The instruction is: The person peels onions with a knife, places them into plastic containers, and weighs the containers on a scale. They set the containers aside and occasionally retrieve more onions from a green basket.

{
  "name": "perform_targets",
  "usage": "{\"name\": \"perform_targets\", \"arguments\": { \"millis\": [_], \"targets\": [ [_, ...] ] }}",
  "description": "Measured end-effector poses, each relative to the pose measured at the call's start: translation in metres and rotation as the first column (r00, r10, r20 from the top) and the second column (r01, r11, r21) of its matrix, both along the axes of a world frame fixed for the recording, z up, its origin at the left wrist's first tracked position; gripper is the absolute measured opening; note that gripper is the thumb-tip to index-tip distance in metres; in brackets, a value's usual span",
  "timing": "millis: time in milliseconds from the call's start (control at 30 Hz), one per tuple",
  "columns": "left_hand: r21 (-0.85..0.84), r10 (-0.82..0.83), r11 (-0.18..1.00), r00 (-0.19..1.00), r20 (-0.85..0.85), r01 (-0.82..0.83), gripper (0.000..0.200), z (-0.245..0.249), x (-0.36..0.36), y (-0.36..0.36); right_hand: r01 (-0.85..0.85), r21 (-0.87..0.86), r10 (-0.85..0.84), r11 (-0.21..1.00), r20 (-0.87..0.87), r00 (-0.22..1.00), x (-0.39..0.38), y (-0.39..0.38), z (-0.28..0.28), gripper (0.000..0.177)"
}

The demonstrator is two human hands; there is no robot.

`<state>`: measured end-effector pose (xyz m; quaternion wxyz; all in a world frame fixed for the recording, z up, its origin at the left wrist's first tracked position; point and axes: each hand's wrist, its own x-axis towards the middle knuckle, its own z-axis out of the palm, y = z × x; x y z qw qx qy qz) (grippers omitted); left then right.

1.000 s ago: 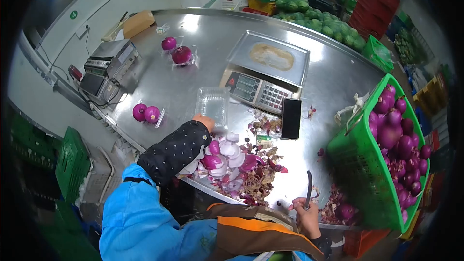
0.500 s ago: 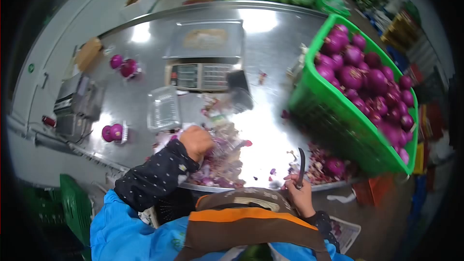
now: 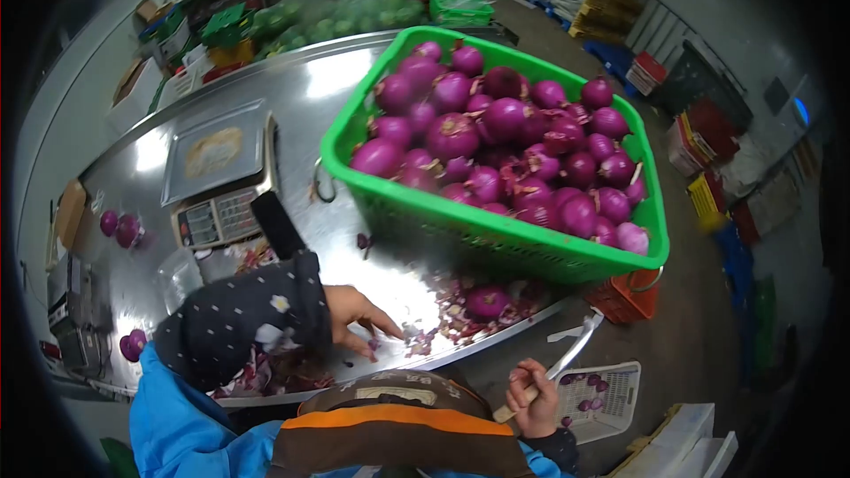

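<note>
My left hand (image 3: 359,319) reaches across the steel table (image 3: 301,106) with fingers spread, empty, above scattered onion skins (image 3: 443,323). A loose red onion (image 3: 486,301) lies on the table just right of it, in front of the green crate (image 3: 460,221). The crate is heaped with red onions (image 3: 496,137). My right hand (image 3: 531,398) hangs below the table edge, closed on a knife (image 3: 567,358) whose blade points up and right.
A weighing scale (image 3: 217,177) and a black phone (image 3: 276,223) stand left of the crate. Wrapped onions (image 3: 119,228) lie at the far left. A white basket (image 3: 595,400) with small onions sits on the floor. Green cabbages (image 3: 345,11) are piled beyond the table.
The view has swung right, bringing the green crate to the centre. My left hand left the peel pile and reached right toward the loose onion. My right hand with the knife dropped below the table edge.
</note>
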<state>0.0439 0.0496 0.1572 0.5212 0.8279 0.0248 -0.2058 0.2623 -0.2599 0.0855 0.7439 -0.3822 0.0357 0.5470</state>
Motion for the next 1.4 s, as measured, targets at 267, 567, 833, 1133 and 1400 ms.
{"name": "perform_targets", "arguments": {
  "millis": [267, 567, 833, 1133, 1400],
  "targets": [
    [0.298, 0.198, 0.842, 0.771, 0.605, -0.45, 0.043, 0.082, 0.22, -0.001, -0.208, 0.128, 0.216, 0.97, -0.051, 0.975, 0.034, -0.028, -0.051, 0.023],
    [0.436, 0.213, 0.678, 0.726, 0.654, -0.592, 0.052, 0.075, 0.349, -0.016, -0.073, -0.029, 0.069, 0.997, -0.099, 0.993, 0.066, -0.027, -0.046, 0.019],
    [0.693, 0.194, 0.542, 0.873, 0.447, -0.475, 0.077, 0.058, 0.428, -0.008, -0.107, -0.104, 0.117, 0.989, 0.1, 0.988, 0.088, -0.035, -0.055, 0.023],
    [0.479, 0.315, 0.573, 0.718, 0.62, -0.665, 0.073, 0.073, 0.463, 0.041, -0.141, -0.061, 0.147, 0.988, 0.09, 0.985, 0.101, -0.04, -0.077, 0.021],
    [0.436, 0.332, 0.664, 0.762, 0.556, -0.607, 0.06, 0.052, 0.52, 0.074, 0.011, -0.095, 0.008, 0.995, 0.193, 0.981, 0.099, -0.049, -0.094, 0.019]
  ]
}}
